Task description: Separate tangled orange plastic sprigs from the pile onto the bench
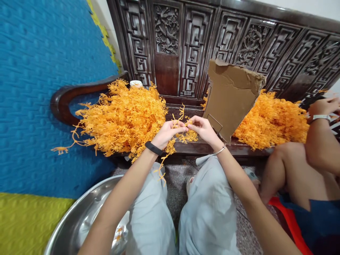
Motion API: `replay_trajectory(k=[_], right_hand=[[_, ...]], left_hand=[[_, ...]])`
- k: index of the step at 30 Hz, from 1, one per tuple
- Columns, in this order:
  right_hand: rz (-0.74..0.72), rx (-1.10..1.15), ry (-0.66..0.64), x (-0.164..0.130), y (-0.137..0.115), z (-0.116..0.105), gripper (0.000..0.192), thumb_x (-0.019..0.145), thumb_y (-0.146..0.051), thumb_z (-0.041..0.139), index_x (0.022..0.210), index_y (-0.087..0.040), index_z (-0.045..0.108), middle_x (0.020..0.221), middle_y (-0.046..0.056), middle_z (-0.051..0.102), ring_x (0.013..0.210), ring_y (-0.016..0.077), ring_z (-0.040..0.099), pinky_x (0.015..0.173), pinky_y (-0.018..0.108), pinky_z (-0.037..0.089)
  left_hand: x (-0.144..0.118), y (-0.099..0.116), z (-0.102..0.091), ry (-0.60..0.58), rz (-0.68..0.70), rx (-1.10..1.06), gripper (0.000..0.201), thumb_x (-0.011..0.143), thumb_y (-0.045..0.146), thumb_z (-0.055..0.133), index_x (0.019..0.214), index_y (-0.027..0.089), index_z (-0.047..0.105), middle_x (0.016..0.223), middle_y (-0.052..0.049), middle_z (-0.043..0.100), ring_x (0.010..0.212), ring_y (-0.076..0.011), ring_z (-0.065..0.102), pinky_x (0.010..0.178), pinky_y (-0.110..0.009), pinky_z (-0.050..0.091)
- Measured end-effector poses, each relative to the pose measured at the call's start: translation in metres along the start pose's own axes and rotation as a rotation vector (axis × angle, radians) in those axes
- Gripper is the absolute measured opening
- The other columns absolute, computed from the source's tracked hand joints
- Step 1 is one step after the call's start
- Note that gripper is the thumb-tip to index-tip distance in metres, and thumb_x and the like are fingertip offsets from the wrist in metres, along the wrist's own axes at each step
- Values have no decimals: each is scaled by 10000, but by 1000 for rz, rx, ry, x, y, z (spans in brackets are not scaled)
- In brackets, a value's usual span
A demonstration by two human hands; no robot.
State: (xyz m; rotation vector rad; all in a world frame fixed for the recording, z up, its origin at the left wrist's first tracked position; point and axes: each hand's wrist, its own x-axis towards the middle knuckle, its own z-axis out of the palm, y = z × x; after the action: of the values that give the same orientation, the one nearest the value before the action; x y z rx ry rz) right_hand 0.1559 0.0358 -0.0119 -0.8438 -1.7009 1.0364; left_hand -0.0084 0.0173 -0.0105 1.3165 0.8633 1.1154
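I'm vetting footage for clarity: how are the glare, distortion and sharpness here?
Head view: bright glints on the metal basin and sheen on the dark carved bench; wide-angle distortion, the bench back slanting across the frame; left hand and right hand fairly sharp; piled orange strands running together; the co-worker's hand, near the right edge, seems softer.

The one camera sits on the wearer's head and looks forward and down between the forearms [123, 193], which rise from the bottom edge. It is near enough that the trousers [208, 203] fill much of the lower middle, while the left hand [169, 131] and right hand [202, 129] meet close to the centre. The view is wide, from a blue mat [50, 60] at left to a neighbour's leg [296, 166] at right, with the bench back [166, 72] slanting across the top.
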Motion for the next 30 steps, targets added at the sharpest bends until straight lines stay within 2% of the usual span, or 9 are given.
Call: replay_trajectory(k=[5,7,12,17,22,27,30], right_hand=[[2,-26,56,-1,-2,0,214,641,-319,716,688,-147,598,677,6,602,620,116,537,631,273,434],[33,0,49,-3,-4,0,224,620,-325,732,673,-149,605,679,11,622,636,122,551,643,275,447],[101,122,-40,-6,-11,0,219,609,-309,746,678,-149,615,692,12,650,662,123,586,691,278,465],[129,255,-163,-8,-15,1,196,659,-306,717,697,-145,611,650,3,631,627,118,586,682,280,468],[187,366,-198,-9,-20,6,241,614,-313,748,685,-146,589,650,1,627,618,125,600,675,279,476],[82,271,-283,-10,-23,8,225,676,-331,713,721,-152,583,663,8,636,638,125,597,675,272,470],[49,262,-327,-10,-21,7,248,698,-369,692,714,-157,563,654,5,623,627,126,589,661,274,469]], left_hand=[[1,0,-2,-60,37,42,117,649,250,645,659,141,604,607,11,604,631,-101,532,707,-257,397],[2,0,-4,-85,53,86,143,686,271,616,624,144,596,563,16,570,591,-96,502,673,-255,388],[0,6,-5,-156,48,61,171,688,307,613,622,152,582,495,32,505,535,-88,455,615,-251,354],[-4,13,-3,-159,32,17,181,662,307,615,584,157,549,479,46,447,466,-61,356,524,-243,285],[-6,13,-1,-142,37,10,160,618,267,617,562,165,506,480,51,435,450,-57,342,473,-233,243],[-12,14,5,-79,12,-44,182,574,240,538,450,166,425,423,44,346,406,-59,317,423,-239,190],[-17,16,9,-93,18,-87,230,570,246,522,421,172,365,398,43,294,402,-64,328,428,-241,209]])
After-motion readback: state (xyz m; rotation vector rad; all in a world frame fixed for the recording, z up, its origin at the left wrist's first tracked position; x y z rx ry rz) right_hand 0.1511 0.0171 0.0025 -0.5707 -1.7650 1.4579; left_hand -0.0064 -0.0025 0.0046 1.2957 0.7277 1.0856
